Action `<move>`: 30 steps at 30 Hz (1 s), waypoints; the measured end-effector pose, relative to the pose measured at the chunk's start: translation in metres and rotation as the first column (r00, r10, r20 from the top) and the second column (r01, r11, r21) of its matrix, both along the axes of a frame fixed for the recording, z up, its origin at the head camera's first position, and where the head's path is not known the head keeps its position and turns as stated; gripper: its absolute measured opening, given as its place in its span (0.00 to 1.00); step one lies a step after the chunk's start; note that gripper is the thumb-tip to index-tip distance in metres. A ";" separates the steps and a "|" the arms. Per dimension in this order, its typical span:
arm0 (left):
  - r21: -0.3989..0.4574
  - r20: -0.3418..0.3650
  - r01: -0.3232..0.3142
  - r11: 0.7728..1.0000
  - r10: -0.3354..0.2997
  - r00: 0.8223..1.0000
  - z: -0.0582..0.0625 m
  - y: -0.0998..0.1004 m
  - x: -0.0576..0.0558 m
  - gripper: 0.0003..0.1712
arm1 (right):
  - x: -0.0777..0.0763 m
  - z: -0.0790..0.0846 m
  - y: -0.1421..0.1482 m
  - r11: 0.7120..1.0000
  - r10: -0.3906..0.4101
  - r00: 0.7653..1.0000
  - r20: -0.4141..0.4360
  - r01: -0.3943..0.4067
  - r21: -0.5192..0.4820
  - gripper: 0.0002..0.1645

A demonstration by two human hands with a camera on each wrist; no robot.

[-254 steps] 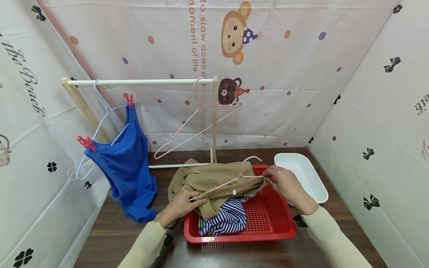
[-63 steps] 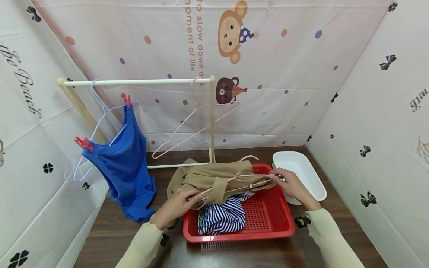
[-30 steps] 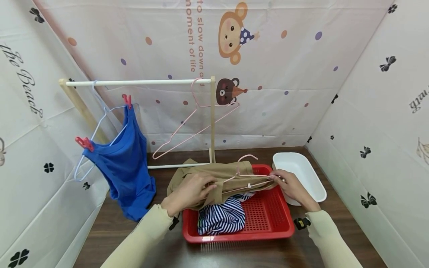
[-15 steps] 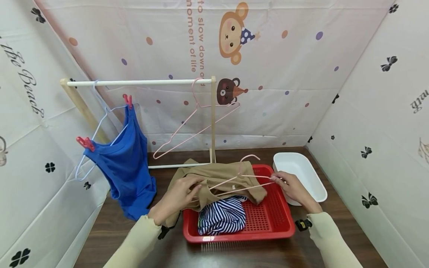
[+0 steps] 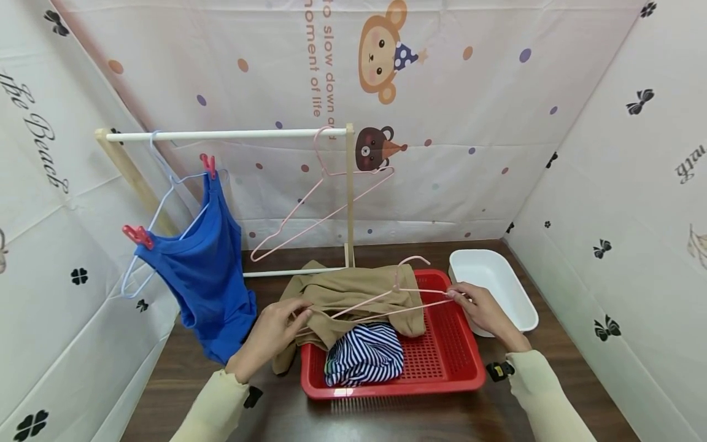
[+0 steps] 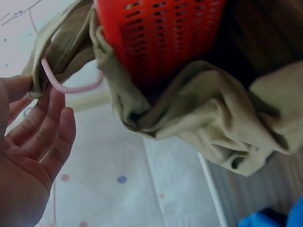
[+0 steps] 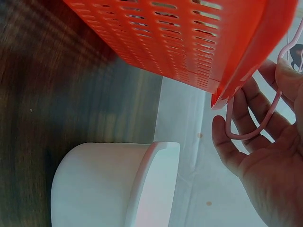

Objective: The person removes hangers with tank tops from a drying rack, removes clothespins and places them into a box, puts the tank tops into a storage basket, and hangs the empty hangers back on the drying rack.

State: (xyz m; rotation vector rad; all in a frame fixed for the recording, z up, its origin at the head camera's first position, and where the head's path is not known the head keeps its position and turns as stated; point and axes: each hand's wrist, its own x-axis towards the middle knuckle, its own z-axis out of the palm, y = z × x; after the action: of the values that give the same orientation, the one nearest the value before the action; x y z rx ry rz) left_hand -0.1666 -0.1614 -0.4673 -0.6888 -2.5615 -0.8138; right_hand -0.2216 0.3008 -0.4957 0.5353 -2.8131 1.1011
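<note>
A khaki garment [image 5: 353, 282] with a ribbed edge lies across the left and back of the red basket [image 5: 409, 391]. My left hand [image 5: 270, 328] pinches its edge between thumb and fingers. The left corner of a pink hanger [image 6: 78, 89] pokes into the opening there, in the left wrist view. My right hand [image 5: 480, 307] grips the hanger's right end, bare of cloth, above the basket's right rim; the right wrist view shows fingers round the hanger's bent corner [image 7: 244, 137]. A striped garment [image 5: 367, 356] lies bunched in the basket.
A rack with a white rail [image 5: 237, 134] stands behind on the left. A blue top [image 5: 215, 270] hangs there from a light blue hanger, held by red clips [image 5: 138, 236]. A second pink hanger [image 5: 298, 235] hangs bare. A white tub [image 5: 494, 285] stands right of the basket.
The khaki garment's right end has slid leftward off the hanger and out of my right hand, which keeps the hanger. My left hand reached onto the cloth, then drew back left.
</note>
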 end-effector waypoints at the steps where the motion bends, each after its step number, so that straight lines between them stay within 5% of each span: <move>1: 0.004 0.008 -0.008 1.000 0.008 1.000 -0.002 -0.003 0.001 0.10 | 0.000 0.000 0.000 1.000 -0.001 1.000 -0.002 0.001 0.002 0.14; 7: 0.023 0.069 -0.038 0.999 0.036 0.997 -0.007 -0.016 0.006 0.08 | 0.000 0.001 0.000 1.000 -0.008 1.000 -0.019 0.008 0.016 0.14; 30: 0.038 0.073 -0.033 0.999 0.030 0.997 -0.032 -0.045 0.017 0.07 | 0.004 -0.002 -0.001 0.999 -0.023 1.000 0.013 0.023 -0.029 0.16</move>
State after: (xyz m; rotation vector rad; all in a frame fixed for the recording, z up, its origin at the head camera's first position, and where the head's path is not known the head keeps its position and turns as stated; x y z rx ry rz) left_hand -0.1493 -0.2067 -0.4995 -0.6159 -2.6060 -0.8913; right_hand -0.2180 0.2996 -0.4973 0.4937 -2.8014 1.1436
